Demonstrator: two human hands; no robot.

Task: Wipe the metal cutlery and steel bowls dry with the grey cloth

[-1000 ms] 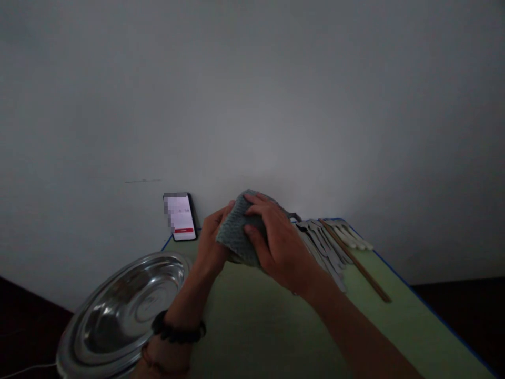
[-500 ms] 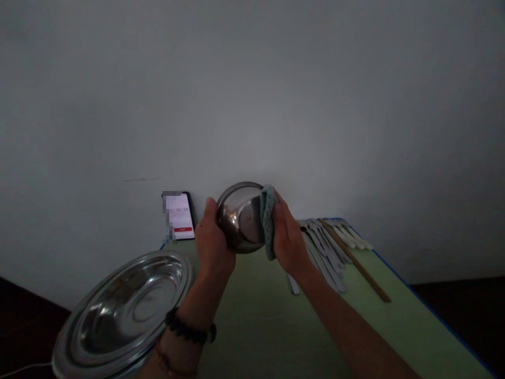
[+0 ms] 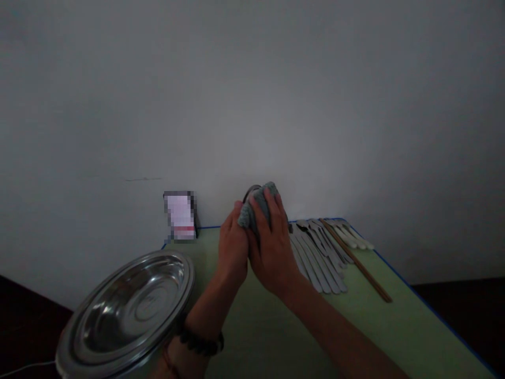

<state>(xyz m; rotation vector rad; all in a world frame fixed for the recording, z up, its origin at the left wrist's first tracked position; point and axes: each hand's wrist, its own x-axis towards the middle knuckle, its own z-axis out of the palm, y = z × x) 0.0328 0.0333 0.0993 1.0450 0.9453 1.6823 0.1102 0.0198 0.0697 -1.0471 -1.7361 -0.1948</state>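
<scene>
Above the table, my left hand (image 3: 233, 246) grips a small shiny metal bowl (image 3: 250, 192) at its left side. Only a sliver of the bowl's rim shows; the cloth and my hands cover the rest. My right hand (image 3: 274, 247) presses a grey-green cloth (image 3: 261, 206) against the bowl, fingers spread across the fabric. Both hands are close together, almost touching at the wrists' inner sides.
A large metal basin (image 3: 134, 310) stands at the table's left. To the right lie several spoons and forks (image 3: 319, 258), wooden chopsticks (image 3: 357, 263) and white-handled cutlery (image 3: 351, 237). A phone (image 3: 180, 216) leans on the wall behind the green table (image 3: 252, 337).
My left hand has moved right and the bowl has turned. My right hand has brought the cloth left across the bowl, hiding most of it. More spoon handles now show.
</scene>
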